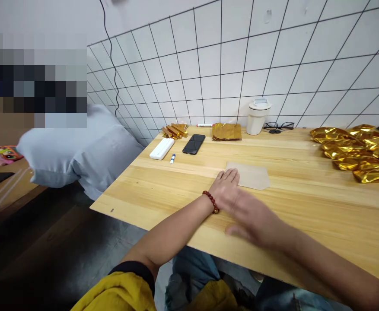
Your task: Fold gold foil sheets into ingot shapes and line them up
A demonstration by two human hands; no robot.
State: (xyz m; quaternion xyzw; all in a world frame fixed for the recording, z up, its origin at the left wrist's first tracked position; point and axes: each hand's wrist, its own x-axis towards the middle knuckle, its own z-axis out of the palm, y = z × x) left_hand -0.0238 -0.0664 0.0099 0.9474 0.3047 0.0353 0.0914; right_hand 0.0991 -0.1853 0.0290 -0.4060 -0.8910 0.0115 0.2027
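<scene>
My left hand (224,180) lies flat on the left edge of a thin, pale translucent sheet (253,175), fingers stretched out and wearing a dark red bead bracelet (211,201). My right hand (249,214) is smeared by motion. It hangs above the wooden table (306,194), partly in front of my left hand, with its thumb apart from its fingers and nothing visible in it. The sheet is flat, and its left end is partly hidden under my left fingers.
Crumpled gold foil pieces (359,151) lie at the right. Along the back are a folded gold stack (226,132), gold strips (175,131), a white cup (258,116) and glasses (280,126). A phone (193,144), white power bank (162,148) and small tube (173,158) lie left. A person (79,147) sits beyond.
</scene>
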